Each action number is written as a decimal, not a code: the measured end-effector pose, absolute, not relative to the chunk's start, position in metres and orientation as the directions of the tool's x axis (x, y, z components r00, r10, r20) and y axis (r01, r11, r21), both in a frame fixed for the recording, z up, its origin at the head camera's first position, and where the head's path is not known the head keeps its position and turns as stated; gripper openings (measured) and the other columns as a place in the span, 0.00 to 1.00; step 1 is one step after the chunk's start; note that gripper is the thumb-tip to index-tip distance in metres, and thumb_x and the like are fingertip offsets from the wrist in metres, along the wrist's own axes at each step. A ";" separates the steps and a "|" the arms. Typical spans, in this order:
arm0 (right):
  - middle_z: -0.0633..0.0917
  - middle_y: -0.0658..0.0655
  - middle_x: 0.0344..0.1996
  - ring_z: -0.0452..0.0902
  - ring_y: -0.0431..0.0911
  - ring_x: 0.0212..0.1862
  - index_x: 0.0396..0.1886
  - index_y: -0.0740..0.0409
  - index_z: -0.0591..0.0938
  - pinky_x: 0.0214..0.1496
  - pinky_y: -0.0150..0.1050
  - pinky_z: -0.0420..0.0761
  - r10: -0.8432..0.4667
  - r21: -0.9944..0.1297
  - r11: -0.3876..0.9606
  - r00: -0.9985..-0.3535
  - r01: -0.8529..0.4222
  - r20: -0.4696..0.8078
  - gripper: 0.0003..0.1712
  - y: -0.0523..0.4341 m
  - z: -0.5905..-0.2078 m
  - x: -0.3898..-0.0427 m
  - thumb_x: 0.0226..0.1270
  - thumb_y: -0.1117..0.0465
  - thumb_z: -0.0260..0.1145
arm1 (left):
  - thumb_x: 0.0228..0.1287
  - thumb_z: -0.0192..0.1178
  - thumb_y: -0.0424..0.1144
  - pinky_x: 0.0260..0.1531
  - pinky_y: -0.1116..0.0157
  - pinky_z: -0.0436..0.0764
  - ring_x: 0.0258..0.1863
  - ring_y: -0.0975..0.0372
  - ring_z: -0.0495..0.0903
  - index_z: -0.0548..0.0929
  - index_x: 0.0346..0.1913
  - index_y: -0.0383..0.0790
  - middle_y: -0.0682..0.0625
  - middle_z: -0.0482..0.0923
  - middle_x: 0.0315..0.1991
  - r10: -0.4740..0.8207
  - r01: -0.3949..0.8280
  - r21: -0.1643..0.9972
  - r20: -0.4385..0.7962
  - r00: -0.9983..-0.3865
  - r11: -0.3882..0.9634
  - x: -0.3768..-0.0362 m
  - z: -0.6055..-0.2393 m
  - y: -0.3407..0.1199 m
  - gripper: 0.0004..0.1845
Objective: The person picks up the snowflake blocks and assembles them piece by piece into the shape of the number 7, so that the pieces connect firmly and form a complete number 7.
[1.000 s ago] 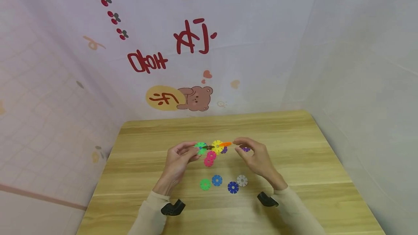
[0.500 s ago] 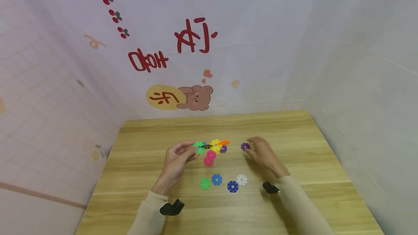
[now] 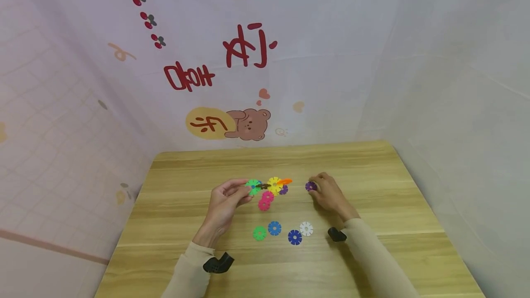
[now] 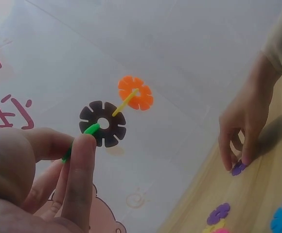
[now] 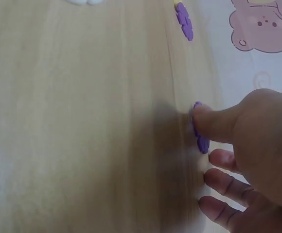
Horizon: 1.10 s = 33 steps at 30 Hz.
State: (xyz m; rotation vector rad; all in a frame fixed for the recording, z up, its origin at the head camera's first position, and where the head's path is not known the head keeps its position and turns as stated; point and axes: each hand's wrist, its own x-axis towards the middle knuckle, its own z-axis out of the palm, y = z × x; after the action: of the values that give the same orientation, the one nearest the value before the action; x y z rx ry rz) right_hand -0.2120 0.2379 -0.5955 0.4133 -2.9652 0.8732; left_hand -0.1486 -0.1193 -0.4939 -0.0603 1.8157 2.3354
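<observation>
Two hands at work: left hand (image 3: 225,199) lifted off the wooden table (image 3: 186,261), right hand (image 3: 329,193) down on it
Room beyond the right hand: bare wood runs on to the far edge and to the right edge, both well apart from the fingers; pale curtain walls stand close behind those edges
Room near the left hand: open wood to its left and toward the person; the table's left edge lies well apart
Left grip: thumb and forefinger pinch narrowly on a green disc (image 4: 91,129) at one end of a joined cluster (image 3: 271,187), held clear of the table
Cluster, outward from that pinch: a brown disc (image 4: 102,123) slotted on the green one, then a yellow piece (image 4: 124,103), then an orange disc (image 4: 135,92) farthest from the fingers; pink discs (image 3: 265,201) hang below on the side toward the person
Right grip: thumb tip pressed on the edge of a purple disc (image 5: 199,130), the other fingers curled loosely just beside it; the disc lies flat on the wood, and whether a finger closes on its far side I cannot tell
Purple disc: under the right fingertips, apart from the cluster, with a gap of bare wood between
Loose discs toward the person from both grips: green (image 3: 259,233), blue (image 3: 274,228), dark blue (image 3: 295,237), white (image 3: 306,229), lying flat near one another, between the two forearms
</observation>
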 end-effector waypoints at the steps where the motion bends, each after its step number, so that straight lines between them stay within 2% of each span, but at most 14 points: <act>1: 0.85 0.72 0.59 0.83 0.67 0.61 0.64 0.69 0.87 0.71 0.66 0.83 -0.244 -0.525 0.811 -0.965 -0.256 0.094 0.20 0.238 -0.596 -0.213 0.77 0.67 0.75 | 0.79 0.68 0.27 0.48 0.69 0.94 0.40 0.61 0.93 0.84 0.66 0.26 0.52 0.90 0.41 0.119 -0.167 0.957 -0.143 -0.983 -0.237 -0.149 -0.494 -0.119 0.17; 8: 0.84 0.72 0.60 0.82 0.65 0.61 0.59 0.72 0.87 0.71 0.64 0.85 -0.219 -0.546 0.811 -0.974 -0.210 0.049 0.17 0.237 -0.595 -0.217 0.75 0.69 0.76 | 0.79 0.68 0.27 0.48 0.69 0.94 0.38 0.63 0.92 0.85 0.64 0.25 0.51 0.89 0.39 0.114 -0.164 0.960 -0.141 -0.983 -0.229 -0.148 -0.495 -0.117 0.16; 11: 0.84 0.71 0.56 0.83 0.63 0.58 0.56 0.72 0.84 0.68 0.63 0.86 -0.213 -0.565 0.803 -0.977 -0.191 0.029 0.17 0.237 -0.594 -0.218 0.74 0.69 0.77 | 0.79 0.68 0.27 0.47 0.69 0.94 0.38 0.63 0.92 0.85 0.64 0.25 0.51 0.90 0.39 0.114 -0.163 0.959 -0.140 -0.984 -0.231 -0.148 -0.496 -0.115 0.16; 18: 0.91 0.64 0.48 0.88 0.57 0.52 0.53 0.61 0.82 0.62 0.59 0.90 -0.160 -0.651 0.751 -0.987 -0.111 -0.016 0.14 0.240 -0.592 -0.217 0.75 0.69 0.77 | 0.79 0.68 0.27 0.47 0.70 0.94 0.38 0.64 0.92 0.85 0.64 0.25 0.51 0.90 0.40 0.104 -0.165 0.959 -0.145 -0.984 -0.232 -0.149 -0.495 -0.114 0.16; 24: 0.94 0.63 0.45 0.93 0.56 0.49 0.49 0.59 0.85 0.58 0.55 0.94 -0.121 -0.708 0.695 -0.991 -0.125 0.057 0.09 0.241 -0.585 -0.208 0.75 0.70 0.76 | 0.79 0.68 0.27 0.48 0.69 0.95 0.38 0.64 0.92 0.85 0.65 0.25 0.53 0.91 0.39 0.107 -0.171 0.956 -0.149 -0.983 -0.237 -0.148 -0.494 -0.115 0.17; 27: 0.95 0.63 0.44 0.94 0.54 0.45 0.49 0.60 0.87 0.51 0.47 0.96 -0.066 -0.796 0.595 -0.993 -0.117 0.096 0.10 0.239 -0.571 -0.200 0.74 0.70 0.78 | 0.78 0.69 0.27 0.48 0.68 0.95 0.38 0.63 0.93 0.85 0.64 0.25 0.52 0.91 0.39 0.105 -0.174 0.955 -0.153 -0.983 -0.242 -0.148 -0.494 -0.116 0.17; 30: 0.95 0.65 0.43 0.95 0.52 0.41 0.52 0.65 0.87 0.46 0.45 0.97 -0.020 -0.911 0.403 -0.996 -0.083 0.082 0.12 0.236 -0.550 -0.191 0.74 0.69 0.79 | 0.78 0.69 0.27 0.48 0.68 0.95 0.39 0.63 0.93 0.85 0.64 0.26 0.52 0.91 0.39 0.105 -0.176 0.954 -0.155 -0.982 -0.242 -0.148 -0.494 -0.116 0.17; 33: 0.95 0.62 0.42 0.96 0.49 0.40 0.56 0.69 0.86 0.47 0.44 0.97 -0.007 -0.981 0.192 -1.000 -0.019 0.018 0.15 0.232 -0.528 -0.182 0.76 0.67 0.79 | 0.78 0.69 0.27 0.48 0.68 0.95 0.39 0.63 0.93 0.85 0.64 0.26 0.52 0.91 0.38 0.105 -0.177 0.953 -0.156 -0.982 -0.245 -0.147 -0.494 -0.117 0.17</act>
State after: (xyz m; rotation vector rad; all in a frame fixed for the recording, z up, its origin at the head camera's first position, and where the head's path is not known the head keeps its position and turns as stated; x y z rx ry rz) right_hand -0.1825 0.2324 -0.5276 0.0262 -2.4187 1.9903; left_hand -0.1473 -0.1167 -0.4941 -0.0886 1.8074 2.3454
